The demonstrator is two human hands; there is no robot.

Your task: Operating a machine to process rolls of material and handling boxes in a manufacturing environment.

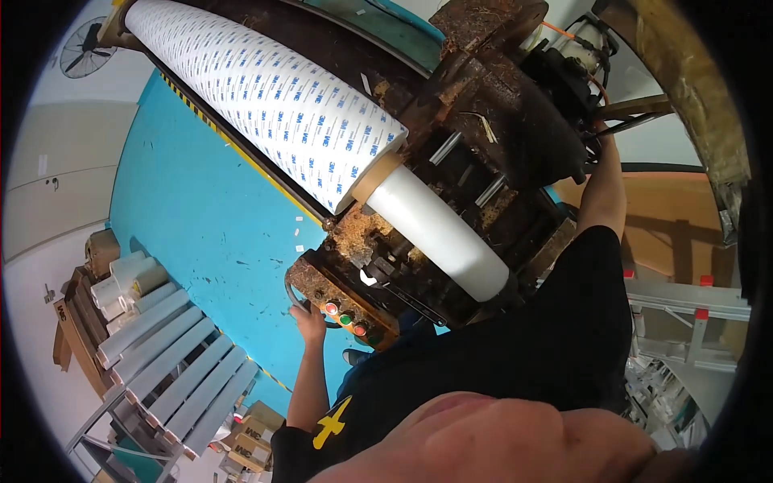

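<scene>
My left hand (308, 324) is closed around a curved grey bar (291, 288), which looks like a handle or wheel rim, beside the control panel (310, 282) with its red and green buttons. My right forearm (604, 193) reaches up to the machine's dark motor end (523, 113), where the fingers are hidden behind levers and cables. Between my arms, a large roll of white printed sheet (274, 97) lies along the machine. A brown cardboard core (377, 179) shows at its near end, followed by a plain white roller or sleeve (439, 233).
Blue floor (201, 201) stretches left of the machine, bordered by yellow-black striped edging (225, 141). Grey rolls (189, 362) lie on a rack at lower left, near cardboard boxes (254, 443). A metal ladder (684, 306) is at right. Brown debris (358, 233) covers parts of the machine.
</scene>
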